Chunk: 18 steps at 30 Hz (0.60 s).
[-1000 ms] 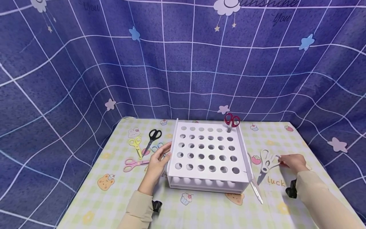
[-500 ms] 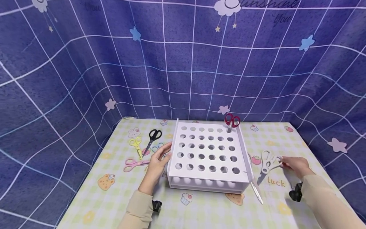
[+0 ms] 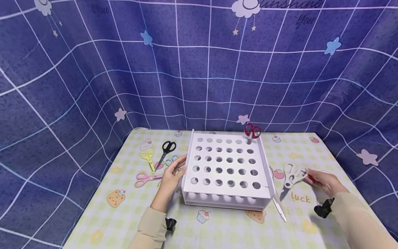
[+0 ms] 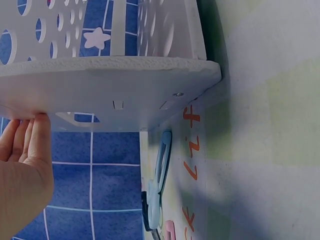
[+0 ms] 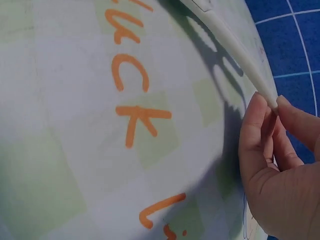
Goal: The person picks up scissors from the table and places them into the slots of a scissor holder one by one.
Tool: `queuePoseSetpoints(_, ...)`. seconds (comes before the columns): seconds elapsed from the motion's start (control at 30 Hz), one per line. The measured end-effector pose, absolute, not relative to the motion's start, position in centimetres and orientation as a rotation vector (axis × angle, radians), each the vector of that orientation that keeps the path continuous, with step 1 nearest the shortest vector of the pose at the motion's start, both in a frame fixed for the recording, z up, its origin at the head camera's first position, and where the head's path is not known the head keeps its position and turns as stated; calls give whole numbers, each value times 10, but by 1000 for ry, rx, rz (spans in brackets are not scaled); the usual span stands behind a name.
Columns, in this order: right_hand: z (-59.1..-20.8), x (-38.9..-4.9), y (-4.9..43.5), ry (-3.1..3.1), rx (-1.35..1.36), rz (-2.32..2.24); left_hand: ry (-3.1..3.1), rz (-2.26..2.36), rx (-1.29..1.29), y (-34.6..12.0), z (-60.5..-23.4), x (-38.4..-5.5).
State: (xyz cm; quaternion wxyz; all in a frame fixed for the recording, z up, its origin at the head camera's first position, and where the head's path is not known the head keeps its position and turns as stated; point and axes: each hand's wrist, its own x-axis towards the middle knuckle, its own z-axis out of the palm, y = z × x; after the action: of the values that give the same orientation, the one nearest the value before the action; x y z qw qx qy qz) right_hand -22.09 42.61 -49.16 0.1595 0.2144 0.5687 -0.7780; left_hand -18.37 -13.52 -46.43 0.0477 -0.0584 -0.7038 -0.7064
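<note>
My right hand (image 3: 323, 181) pinches one handle loop of white-handled scissors (image 3: 290, 176) between thumb and fingertips. In the right wrist view, the white handle (image 5: 240, 52) is tilted up off the cloth and casts a shadow on it. My left hand (image 3: 170, 180) rests its fingers against the left side of a white rack (image 3: 224, 188) with rows of round holes. In the left wrist view, the fingertips (image 4: 39, 127) touch the rack's side panel (image 4: 145, 95). Red-handled scissors (image 3: 252, 131) stand upright in the rack's back right corner hole.
Left of the rack lie black scissors (image 3: 166, 150), yellow scissors (image 3: 148, 159), pink scissors (image 3: 146, 178) and light blue scissors (image 3: 171, 159). Another pair, its blade (image 3: 280, 209) pointing forward, lies along the rack's right side, partly hidden. A blue grid curtain (image 3: 199, 69) hangs behind the table.
My right hand has shifted slightly right and toward me, still pinching the loop. The two white handles look closer together now. The left hand and rack keep their places.
</note>
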Motion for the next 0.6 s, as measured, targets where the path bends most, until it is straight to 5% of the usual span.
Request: queuePoseSetpoints(0.6,-483,-226,433,1213,486,-2362,-2177,-2121,-157,-134,-465,-184)
